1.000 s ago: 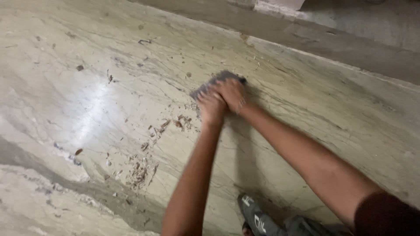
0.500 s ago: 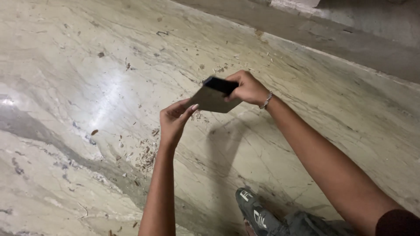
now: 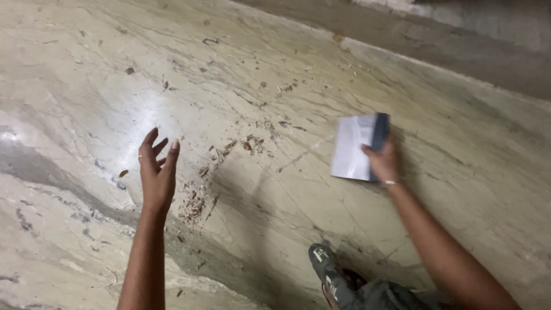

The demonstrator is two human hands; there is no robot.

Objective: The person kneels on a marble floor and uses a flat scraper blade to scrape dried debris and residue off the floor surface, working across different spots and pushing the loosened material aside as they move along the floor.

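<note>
Marble floor (image 3: 402,241) lies under us, strewn with debris (image 3: 195,201); our left hand (image 3: 158,172) hovers spread and empty above it. Further right, our right hand (image 3: 383,163) pinches a scraper (image 3: 359,148) by its dark edge: light, thin and stiff, we judge.

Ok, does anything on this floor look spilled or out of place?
Yes. Brown crumbs and flakes lie scattered over the pale marble floor, thickest beside the open left hand and trailing up toward the wall. The right hand holds a flat white-and-dark scraper off to the side.
</note>
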